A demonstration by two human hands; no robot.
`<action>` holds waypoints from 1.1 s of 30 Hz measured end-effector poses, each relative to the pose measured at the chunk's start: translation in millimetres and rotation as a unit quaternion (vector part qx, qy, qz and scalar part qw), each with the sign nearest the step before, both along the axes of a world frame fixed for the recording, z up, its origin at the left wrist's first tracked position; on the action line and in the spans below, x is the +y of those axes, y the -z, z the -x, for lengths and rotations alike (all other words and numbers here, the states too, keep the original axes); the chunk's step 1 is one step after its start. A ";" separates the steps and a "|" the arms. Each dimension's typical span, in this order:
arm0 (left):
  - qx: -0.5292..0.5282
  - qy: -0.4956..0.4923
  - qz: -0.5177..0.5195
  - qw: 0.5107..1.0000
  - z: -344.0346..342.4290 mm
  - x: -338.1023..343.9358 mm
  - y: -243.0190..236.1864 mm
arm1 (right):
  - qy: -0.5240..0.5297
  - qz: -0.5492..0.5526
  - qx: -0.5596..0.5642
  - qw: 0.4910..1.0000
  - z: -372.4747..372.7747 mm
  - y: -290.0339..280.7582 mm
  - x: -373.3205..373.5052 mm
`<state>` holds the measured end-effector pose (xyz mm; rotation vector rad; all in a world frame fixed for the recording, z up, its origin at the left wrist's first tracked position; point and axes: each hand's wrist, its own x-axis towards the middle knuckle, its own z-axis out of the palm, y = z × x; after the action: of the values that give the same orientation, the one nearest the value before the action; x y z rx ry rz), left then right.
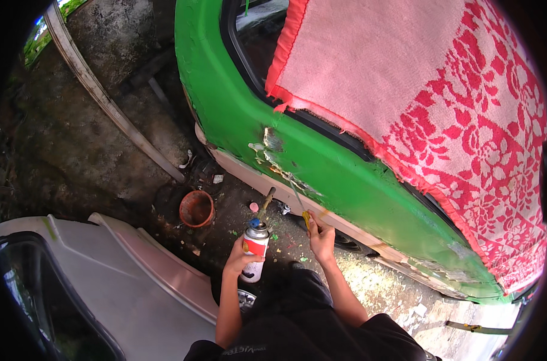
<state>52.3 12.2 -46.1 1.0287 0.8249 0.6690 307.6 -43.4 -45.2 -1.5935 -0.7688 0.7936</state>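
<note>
While a pale grey vehicle is filling the lower left, a long curved strip is slanting down toward an orange pot, which is sitting on the littered ground. Right of the pot, the left hand is gripping a white and red canister, its fingers wrapping around the can's side. A torch head with a blue part is topping the canister, and its nozzle is pointing toward the green vehicle. Above that, bare and flaking paint is showing on the green panel. Farther right, the right hand is holding a yellow-handled tool, fingers closing around the handle; its thin metal shaft is reaching to the flaking area, though whether the tip is touching is unclear. Beyond, a pink and red patterned cloth is draping over the green vehicle's windows.
</note>
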 end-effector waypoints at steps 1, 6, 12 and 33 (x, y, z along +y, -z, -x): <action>0.000 -0.003 -0.003 1.000 -1.4 -2.4 -0.4 | -0.003 0.030 -0.024 0.999 -9.0 -1.6 -3.5; 0.004 -0.028 0.015 0.999 -13.7 -17.6 -17.6 | -0.024 0.026 -0.027 0.999 -7.7 -5.8 15.2; 0.003 -0.060 0.013 0.998 -28.2 -24.6 -21.1 | -0.057 0.053 -0.097 0.992 -23.6 -16.9 19.9; -0.002 -0.131 -0.001 0.991 -62.5 -58.7 -27.0 | -0.048 -0.008 -0.137 0.989 -27.0 -1.8 19.1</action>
<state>114.8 -46.5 -19.1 0.9282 0.9650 0.8944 334.7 -24.3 -43.4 -1.6818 -1.0531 0.6400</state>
